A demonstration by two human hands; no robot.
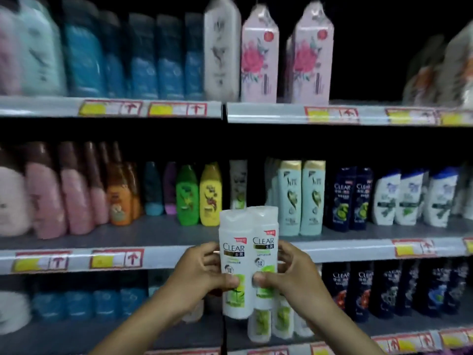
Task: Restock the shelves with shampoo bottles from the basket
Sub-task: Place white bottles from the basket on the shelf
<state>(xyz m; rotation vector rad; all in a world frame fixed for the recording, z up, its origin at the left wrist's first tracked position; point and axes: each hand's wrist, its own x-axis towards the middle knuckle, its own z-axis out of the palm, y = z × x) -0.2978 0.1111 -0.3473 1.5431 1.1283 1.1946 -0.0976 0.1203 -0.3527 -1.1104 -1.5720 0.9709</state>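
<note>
I hold two white and green CLEAR shampoo bottles upright, side by side, in front of the shelves. My left hand (202,271) grips the left bottle (234,262), thumb on its front. My right hand (291,272) grips the right bottle (265,254) the same way. Both bottles hover before the middle shelf (163,233), where a gap shows between a yellow bottle (210,194) and pale teal bottles (300,198). One matching white and green bottle (238,184) stands at the back of that gap. The basket is out of view.
More white and green bottles (271,321) stand on the lower shelf beneath my hands. Dark blue CLEAR bottles (350,198) and white bottles with blue caps (412,198) fill the middle shelf at right. Pink cartons (259,57) stand on the top shelf.
</note>
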